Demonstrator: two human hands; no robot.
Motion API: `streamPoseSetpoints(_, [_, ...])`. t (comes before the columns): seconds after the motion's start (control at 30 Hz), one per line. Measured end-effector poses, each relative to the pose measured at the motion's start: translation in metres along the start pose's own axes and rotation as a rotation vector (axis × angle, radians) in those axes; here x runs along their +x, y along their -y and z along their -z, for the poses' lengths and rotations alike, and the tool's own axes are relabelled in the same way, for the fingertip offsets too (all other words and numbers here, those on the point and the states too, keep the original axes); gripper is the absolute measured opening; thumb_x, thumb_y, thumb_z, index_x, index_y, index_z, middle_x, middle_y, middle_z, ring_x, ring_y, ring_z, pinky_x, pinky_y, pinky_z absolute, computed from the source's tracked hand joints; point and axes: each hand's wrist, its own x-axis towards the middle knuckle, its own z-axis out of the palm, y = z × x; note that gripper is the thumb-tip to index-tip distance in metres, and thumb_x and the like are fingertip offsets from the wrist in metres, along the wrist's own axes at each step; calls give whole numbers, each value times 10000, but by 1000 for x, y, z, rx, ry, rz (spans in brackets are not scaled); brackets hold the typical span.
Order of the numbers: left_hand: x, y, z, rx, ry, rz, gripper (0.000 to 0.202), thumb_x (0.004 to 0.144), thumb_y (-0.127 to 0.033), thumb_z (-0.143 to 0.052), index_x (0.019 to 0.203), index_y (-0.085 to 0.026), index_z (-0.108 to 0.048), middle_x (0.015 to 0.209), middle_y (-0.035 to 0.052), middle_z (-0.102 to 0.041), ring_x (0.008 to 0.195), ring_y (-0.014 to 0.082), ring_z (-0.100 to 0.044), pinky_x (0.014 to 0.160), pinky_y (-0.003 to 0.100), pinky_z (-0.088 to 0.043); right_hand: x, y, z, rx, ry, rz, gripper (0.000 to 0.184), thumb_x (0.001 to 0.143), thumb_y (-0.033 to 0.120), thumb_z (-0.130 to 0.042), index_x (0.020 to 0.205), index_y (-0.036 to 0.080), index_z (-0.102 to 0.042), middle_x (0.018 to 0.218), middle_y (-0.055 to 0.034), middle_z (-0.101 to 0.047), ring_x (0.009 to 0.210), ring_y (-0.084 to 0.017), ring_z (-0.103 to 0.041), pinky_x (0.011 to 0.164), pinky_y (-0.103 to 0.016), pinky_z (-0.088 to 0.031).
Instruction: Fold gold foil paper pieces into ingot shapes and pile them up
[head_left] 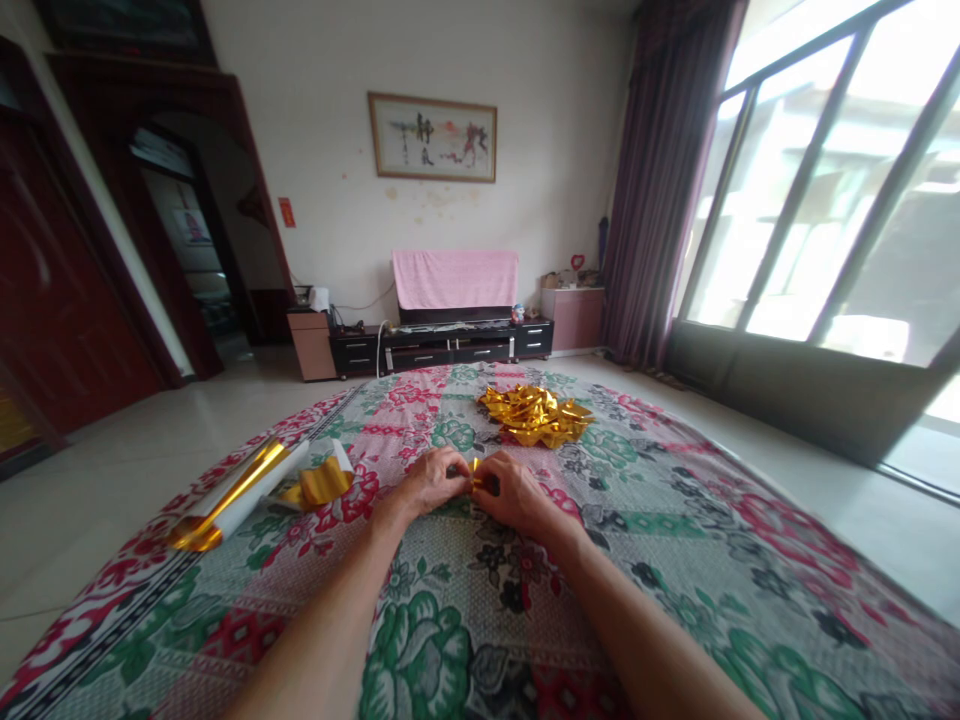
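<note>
Between my two hands is a small piece of gold foil paper [475, 470], mostly hidden by the fingers. My left hand [435, 480] pinches its left side with thumb and fingers. From the right, my right hand [511, 490] is closed on the same piece. Both hands are just above the flowered cloth on the table. Beyond them lies a pile of folded gold foil pieces [536, 415], shiny and pointed. To the left rests a loosely rolled bundle of gold and white paper [244, 495], with a curled gold sheet [324, 483] beside it.
A round table wears a cloth [420, 650] patterned in red, green and grey. Past its far edge stand a low black cabinet [469, 345] and a pink cloth [456, 280] draped over something. Windows [795, 200] and a purple curtain [660, 190] are at right.
</note>
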Motion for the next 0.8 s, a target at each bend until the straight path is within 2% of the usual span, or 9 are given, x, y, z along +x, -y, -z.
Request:
streamPoseSetpoints(0.17, [2, 4, -2, -13, 46, -11, 82, 687, -260, -610, 702, -210, -674, 808, -2, -630, 801, 131, -559, 785, 234, -429, 0, 1, 1, 0, 9, -10, 33, 680, 120, -591, 682, 151, -581, 692, -13, -545, 668, -113, -491, 617, -211, -365])
streamPoseSetpoints(0.43, [2, 10, -5, -59, 41, -45, 121, 705, -304, -612, 709, -214, -692, 811, 13, -643, 799, 131, -569, 774, 235, -439, -1, 3, 3, 28, 28, -1, 100, 693, 121, -588, 755, 172, -649, 773, -32, -591, 752, -133, -533, 688, -231, -407])
streamPoseSetpoints(0.8, [-1, 3, -2, -18, 29, -25, 120, 708, -287, -608, 749, -205, -686, 812, 17, -637, 802, 134, -568, 775, 231, -439, -2, 0, 2, 41, 44, -7, 178, 697, 128, -586, 827, 197, -687, 866, -43, -606, 810, -146, -549, 744, -252, -418])
